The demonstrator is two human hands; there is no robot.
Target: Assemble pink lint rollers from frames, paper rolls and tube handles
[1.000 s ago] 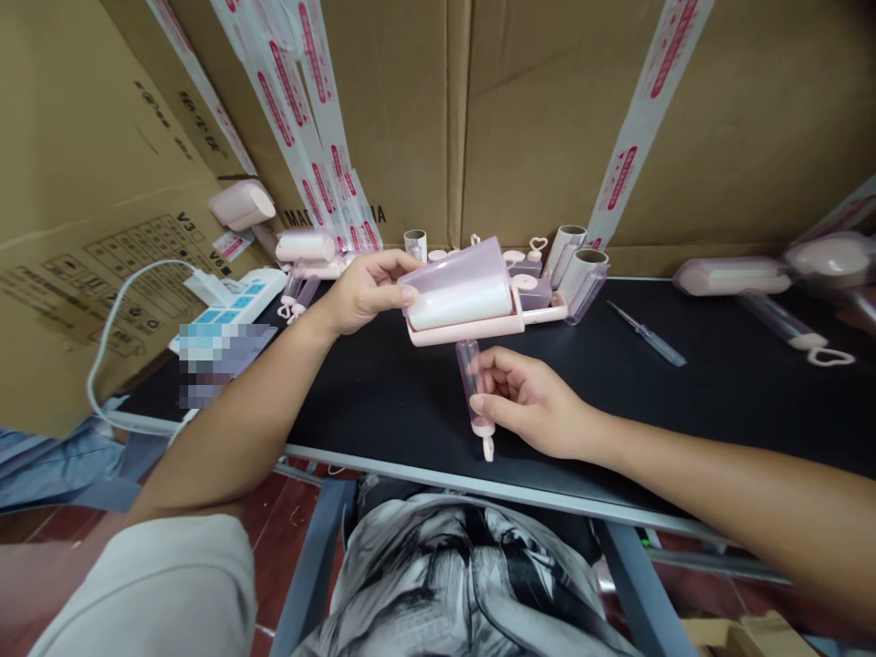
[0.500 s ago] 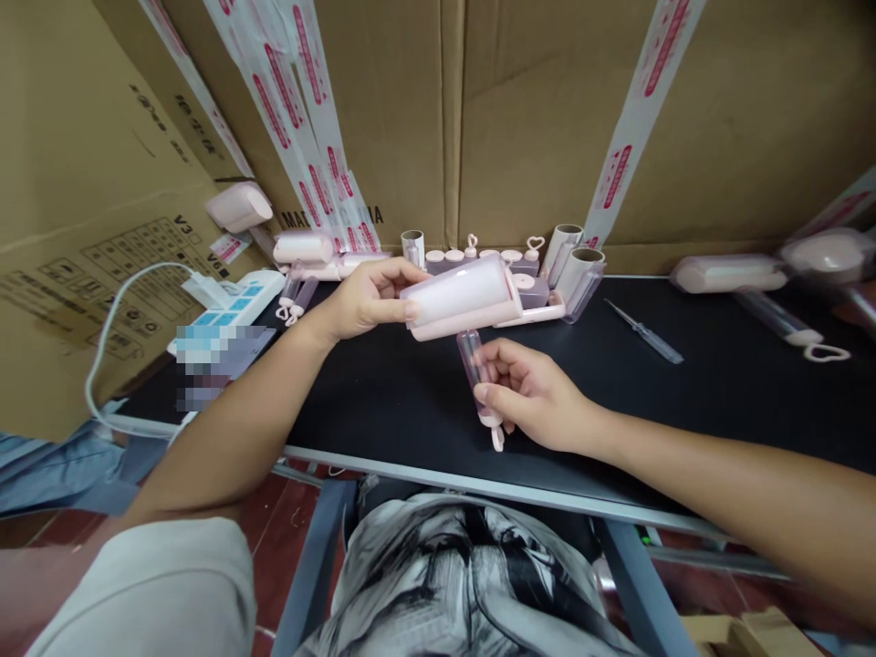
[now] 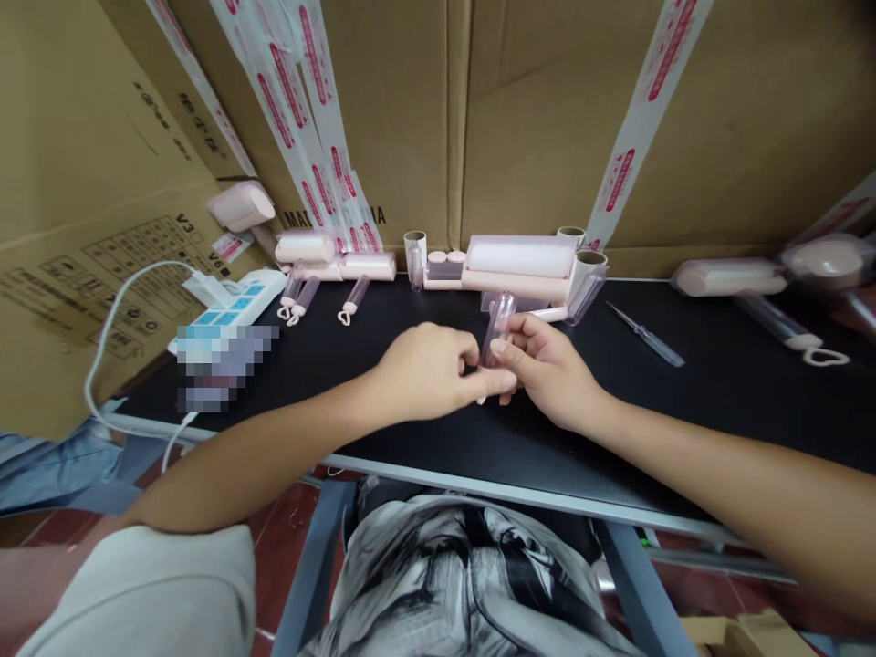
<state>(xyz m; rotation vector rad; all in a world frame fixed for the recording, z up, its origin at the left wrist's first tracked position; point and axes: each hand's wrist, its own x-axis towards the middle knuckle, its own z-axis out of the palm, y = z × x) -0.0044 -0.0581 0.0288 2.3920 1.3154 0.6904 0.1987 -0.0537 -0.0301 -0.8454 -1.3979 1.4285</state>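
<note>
A pale pink lint roller is held level over the black tabletop, at the top of its clear purplish handle. My right hand is closed around the middle of that handle. My left hand is closed at the handle's lower end, thumb and fingers pinched there. They mostly hide the handle's end, so I cannot make out its loop. Whether roller and handle are fully joined cannot be seen.
Behind the roller stand cardboard-cored rolls and small pink parts. More lint rollers lie at the back left and far right. A screwdriver lies right, a power strip left. Tall cardboard closes the back.
My left hand has let go of the roller and come down to the handle's lower end. The roller now sits level atop the handle, which my right hand has raised slightly.
</note>
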